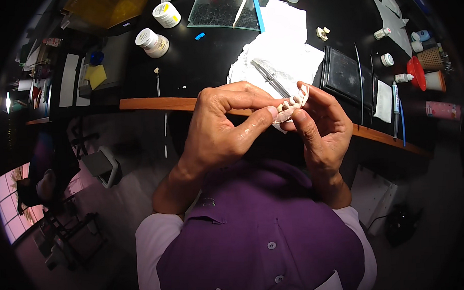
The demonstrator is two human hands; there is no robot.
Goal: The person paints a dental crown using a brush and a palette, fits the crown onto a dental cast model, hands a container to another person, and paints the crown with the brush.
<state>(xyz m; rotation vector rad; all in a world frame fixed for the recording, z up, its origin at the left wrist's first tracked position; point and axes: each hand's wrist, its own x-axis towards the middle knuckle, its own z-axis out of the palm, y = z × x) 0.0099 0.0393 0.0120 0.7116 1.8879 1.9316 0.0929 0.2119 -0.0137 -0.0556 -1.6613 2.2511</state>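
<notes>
Between my two hands, just in front of the table's wooden edge, is a small dental model [288, 112] with a pale pinkish base and a curved row of whitish teeth. My left hand [226, 117] pinches its left end, the thumb lying on the front. On the other side my right hand [320, 121] grips it between thumb and fingers, with a fingertip at the top of the white part. Behind the model, metal tweezers [270, 78] lie on a crumpled white paper towel [295, 58]. The fingers hide parts of the model.
A scratched glass plate [212, 12] and white jars [152, 43] stand at the back left. Small tooth-coloured pieces [322, 33] lie right of the towel, near a black flat case [348, 74]. A red bowl [416, 73] and small bottles are far right. Wooden edge [159, 103] runs across.
</notes>
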